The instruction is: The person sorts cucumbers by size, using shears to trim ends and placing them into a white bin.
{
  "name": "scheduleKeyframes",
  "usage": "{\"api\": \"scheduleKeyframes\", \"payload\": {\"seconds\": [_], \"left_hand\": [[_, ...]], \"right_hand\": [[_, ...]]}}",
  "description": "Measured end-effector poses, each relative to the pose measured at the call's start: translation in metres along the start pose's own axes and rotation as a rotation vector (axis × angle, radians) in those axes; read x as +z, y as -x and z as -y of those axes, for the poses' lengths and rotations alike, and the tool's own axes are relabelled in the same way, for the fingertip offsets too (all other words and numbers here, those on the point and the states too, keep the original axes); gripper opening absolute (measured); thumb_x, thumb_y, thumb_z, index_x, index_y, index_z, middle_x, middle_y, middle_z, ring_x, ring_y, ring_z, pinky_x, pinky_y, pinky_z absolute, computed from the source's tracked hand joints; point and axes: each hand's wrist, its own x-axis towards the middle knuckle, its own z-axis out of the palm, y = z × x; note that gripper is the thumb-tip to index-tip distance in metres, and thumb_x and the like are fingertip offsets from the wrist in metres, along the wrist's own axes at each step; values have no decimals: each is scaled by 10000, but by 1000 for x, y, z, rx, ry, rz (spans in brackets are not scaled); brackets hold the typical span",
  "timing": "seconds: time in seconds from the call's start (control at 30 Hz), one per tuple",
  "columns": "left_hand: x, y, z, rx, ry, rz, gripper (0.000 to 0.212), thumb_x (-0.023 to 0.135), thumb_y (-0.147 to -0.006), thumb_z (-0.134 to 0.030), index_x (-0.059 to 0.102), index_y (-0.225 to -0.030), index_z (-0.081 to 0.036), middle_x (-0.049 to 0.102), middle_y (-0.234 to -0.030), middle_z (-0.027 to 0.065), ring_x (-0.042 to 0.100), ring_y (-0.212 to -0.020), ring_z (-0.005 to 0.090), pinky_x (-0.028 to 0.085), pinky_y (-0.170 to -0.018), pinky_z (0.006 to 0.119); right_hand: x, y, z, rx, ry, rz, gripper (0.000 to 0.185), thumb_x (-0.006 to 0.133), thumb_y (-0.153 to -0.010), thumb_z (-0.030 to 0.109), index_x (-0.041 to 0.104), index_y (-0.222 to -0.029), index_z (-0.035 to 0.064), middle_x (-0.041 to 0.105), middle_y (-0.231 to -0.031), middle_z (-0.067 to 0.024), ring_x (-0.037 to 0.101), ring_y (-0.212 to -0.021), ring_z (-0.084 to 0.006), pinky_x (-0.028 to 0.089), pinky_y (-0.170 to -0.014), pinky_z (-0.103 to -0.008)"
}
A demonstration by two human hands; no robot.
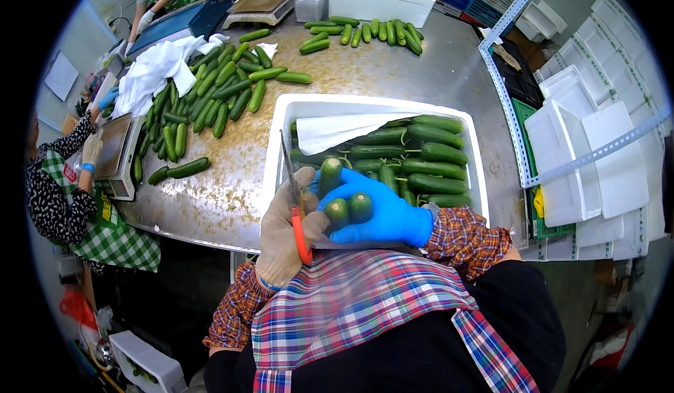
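In a beige knit glove, my left hand [281,235] grips a pair of scissors [300,235] with red handles, the dark blades pointing up and away from me. My right hand [387,211], in a blue rubber glove, holds several cucumbers with their cut ends towards me; one cucumber [330,174] stands higher, between the two hands. Both hands are over the near side of a white foam box [476,177]. Inside it lie rows of cucumbers [436,184], partly covered by a white paper sheet [347,129]. The left fingertips touch or nearly touch the held cucumbers.
A loose heap of cucumbers [210,92] covers the metal table [253,150] to the left, beside a white cloth [155,71]. Scales [113,145] and a co-worker's gloved hand [92,149] are further left. A metal shelf post [508,103] and foam boxes [566,166] stand right.
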Motion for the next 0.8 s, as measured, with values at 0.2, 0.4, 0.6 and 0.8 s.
{"api": "scheduleKeyframes", "payload": {"seconds": [0.2, 0.4, 0.6, 0.8], "left_hand": [[4, 0, -22, 79, -263, -34, 643, 679, -838, 58, 446, -1436, 19, 616, -1009, 38, 601, -840, 102, 494, -709, 223], [-20, -2, -66, 649, -1303, 138, 587, 701, -725, 53, 599, -1299, -13, 638, -901, 163, 635, -841, 336, 495, -737, 409], [-10, 11, -90, 625, -1733, 171, 595, 706, -672, 8, 648, -1258, -78, 596, -833, 144, 604, -811, 347, 474, -752, 467], [-5, 15, -102, 567, -1822, 190, 575, 706, -702, -10, 634, -1269, -77, 588, -833, 134, 603, -788, 333, 477, -745, 464]], "right_hand": [[5, -10, 7, -172, 143, -194, 416, 841, -749, 132, 683, -1131, 92, 426, -1456, -193, 454, -1349, -374, 388, -1124, -445], [0, -2, 7, -137, 113, -255, 409, 826, -756, 88, 704, -1146, 108, 471, -1404, -165, 481, -1321, -325, 405, -1109, -440], [-4, 3, 12, -155, 94, -237, 419, 809, -772, 80, 698, -1176, 106, 475, -1392, -154, 492, -1309, -314, 420, -1103, -446], [-6, 6, 13, -110, 71, -219, 430, 810, -764, 76, 702, -1179, 109, 473, -1397, -160, 486, -1317, -316, 410, -1107, -439]]}}
